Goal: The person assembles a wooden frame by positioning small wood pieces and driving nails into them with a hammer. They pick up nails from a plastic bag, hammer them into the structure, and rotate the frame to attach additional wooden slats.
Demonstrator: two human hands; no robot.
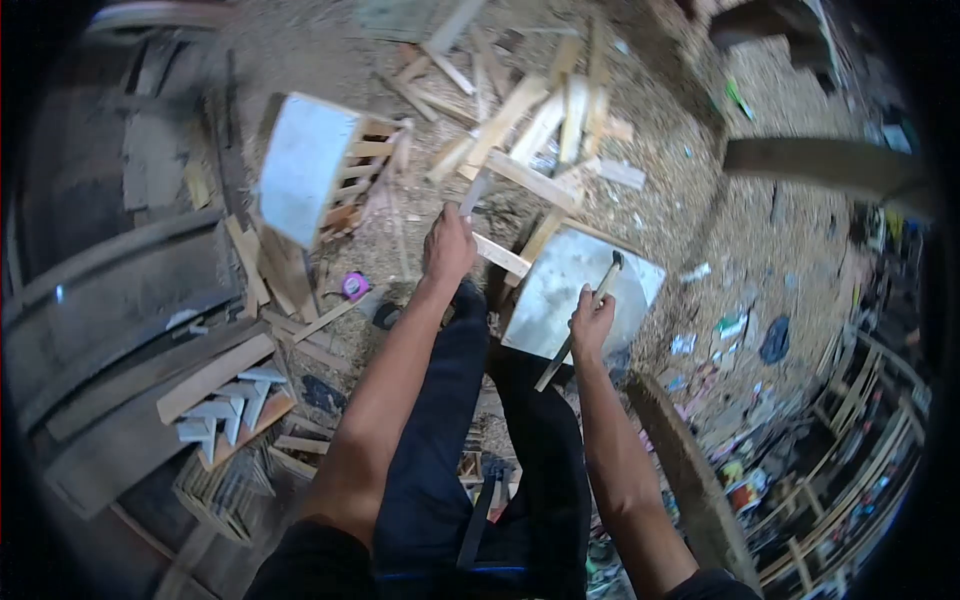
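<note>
My left hand [448,246] is stretched forward and closed around the near end of a pale wooden slat [478,187] that points up toward a heap of slats. My right hand [591,325] grips the wooden handle of a hammer [585,318], whose dark head is raised over a grey flat-topped wooden piece [560,275]. A light slat [500,255] lies across that piece between my two hands. My legs in dark trousers [470,440] fill the lower middle.
A pile of loose wooden slats [530,125] lies ahead on sawdust-covered ground. A slatted crate with a white panel [310,170] stands at the left. Cut wedges on a board [225,410] and planks lie lower left. A thick beam [690,480] runs lower right, with clutter beyond.
</note>
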